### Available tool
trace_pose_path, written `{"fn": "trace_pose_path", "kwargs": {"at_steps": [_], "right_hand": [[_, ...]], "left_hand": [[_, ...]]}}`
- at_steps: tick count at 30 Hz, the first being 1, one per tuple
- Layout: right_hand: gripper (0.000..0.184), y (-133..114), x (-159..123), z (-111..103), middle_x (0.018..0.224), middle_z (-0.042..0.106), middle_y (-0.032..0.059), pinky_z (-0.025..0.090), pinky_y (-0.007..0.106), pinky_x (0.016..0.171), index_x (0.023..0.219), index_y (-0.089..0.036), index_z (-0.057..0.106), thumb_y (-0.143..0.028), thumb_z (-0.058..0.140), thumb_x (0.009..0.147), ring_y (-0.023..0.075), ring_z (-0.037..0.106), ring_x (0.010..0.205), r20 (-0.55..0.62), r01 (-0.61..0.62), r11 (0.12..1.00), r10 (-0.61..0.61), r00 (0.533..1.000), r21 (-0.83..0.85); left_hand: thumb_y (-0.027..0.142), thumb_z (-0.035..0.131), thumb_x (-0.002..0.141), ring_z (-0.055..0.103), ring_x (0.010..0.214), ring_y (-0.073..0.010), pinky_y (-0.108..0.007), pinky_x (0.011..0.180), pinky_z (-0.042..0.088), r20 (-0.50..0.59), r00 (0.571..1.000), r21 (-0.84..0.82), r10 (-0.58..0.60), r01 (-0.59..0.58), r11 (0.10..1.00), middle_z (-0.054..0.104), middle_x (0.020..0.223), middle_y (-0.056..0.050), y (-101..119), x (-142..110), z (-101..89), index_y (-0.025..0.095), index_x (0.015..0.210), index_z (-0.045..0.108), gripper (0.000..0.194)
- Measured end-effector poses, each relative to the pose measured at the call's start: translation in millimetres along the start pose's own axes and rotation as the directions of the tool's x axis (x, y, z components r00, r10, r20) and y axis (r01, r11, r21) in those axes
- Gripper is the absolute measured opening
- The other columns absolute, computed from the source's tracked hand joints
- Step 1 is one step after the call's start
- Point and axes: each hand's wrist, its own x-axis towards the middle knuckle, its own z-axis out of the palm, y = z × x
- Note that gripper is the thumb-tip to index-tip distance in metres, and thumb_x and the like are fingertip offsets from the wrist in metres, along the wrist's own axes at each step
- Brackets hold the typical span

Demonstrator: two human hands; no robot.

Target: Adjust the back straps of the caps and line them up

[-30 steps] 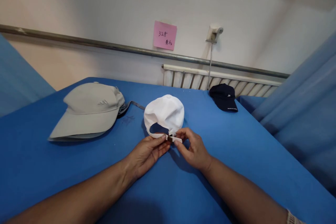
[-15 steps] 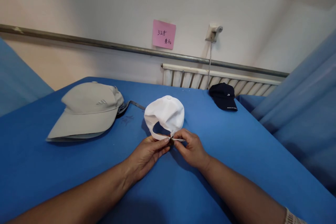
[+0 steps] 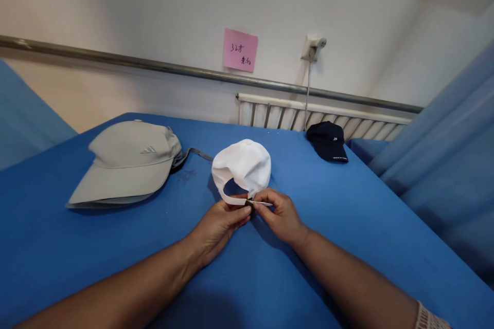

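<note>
A white cap (image 3: 252, 162) sits near the middle of the blue counter (image 3: 116, 252), its back opening turned toward the person. Both hands meet at the cap's strap (image 3: 235, 201), below that opening. The left hand (image 3: 218, 223) pinches it at a small dark buckle (image 3: 249, 203), thumb on top and fingers underneath. The right hand (image 3: 282, 217) grips the strap's loose end between thumb and fingers, just beside the left hand's fingertips; whether the two hands touch, I cannot tell. A patterned sleeve (image 3: 429, 317) shows at the right forearm.

To the left lies a large gray cap (image 3: 127, 162), brim facing the near left, with a dark band (image 3: 198, 153) running from behind it toward the white cap. A small navy cap (image 3: 327, 140) rests at the counter's far right. Behind are a white radiator (image 3: 275, 115), a metal rail (image 3: 154, 66) and, on the wall (image 3: 162, 5), a pink note (image 3: 240, 50) with handwriting. A blue curtain (image 3: 451, 159) hangs on the right.
</note>
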Motion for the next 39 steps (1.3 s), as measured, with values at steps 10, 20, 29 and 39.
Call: {"fn": "trace_pose_path", "kwargs": {"at_steps": [10,20,29,39], "right_hand": [[0.009,4,-1,4,0.088,0.069,0.0022,0.052,0.028,0.075,0.095,-0.020,0.064,-0.022,0.060,0.087,0.0159,0.066,0.080,0.016,-0.083,0.993,0.081,0.997,0.082],[0.011,13,-1,7,0.082,0.068,0.0010,0.052,0.029,0.067,0.090,-0.021,0.063,-0.031,0.061,0.087,0.0139,0.063,0.068,0.005,-0.182,0.965,0.184,0.983,0.186],[0.015,3,0,3,0.076,0.066,-0.0008,0.048,0.026,0.063,0.089,-0.020,0.063,-0.035,0.064,0.084,0.0126,0.063,0.064,-0.014,-0.220,0.939,0.232,0.973,0.263],[0.038,5,1,-2,0.059,0.062,-0.0013,0.043,0.023,0.049,0.073,-0.016,0.061,-0.053,0.069,0.079,0.0114,0.058,0.049,0.145,-0.408,0.850,0.381,0.913,0.333]], "left_hand": [[0.025,0.087,0.063,0.062,0.078,-0.0118,-0.022,0.073,0.048,-0.046,0.996,0.077,0.073,-0.069,0.995,0.071,0.087,-0.004,-5,6,-1.9,0.015,0.090,0.074,0.032],[0.025,0.087,0.063,0.059,0.070,-0.0098,-0.022,0.068,0.047,-0.066,0.995,0.071,0.080,-0.076,0.995,0.068,0.079,-0.003,-2,3,2.4,0.013,0.085,0.073,0.029],[0.026,0.086,0.065,0.057,0.066,-0.0087,-0.021,0.063,0.047,-0.079,0.992,0.056,0.095,-0.091,0.994,0.067,0.078,-0.002,-3,3,3.8,0.015,0.089,0.072,0.030],[0.026,0.086,0.066,0.059,0.068,-0.0094,-0.020,0.064,0.049,-0.078,0.994,0.045,0.080,-0.076,0.996,0.068,0.077,-0.002,-2,3,1.3,0.014,0.087,0.073,0.028]]}}
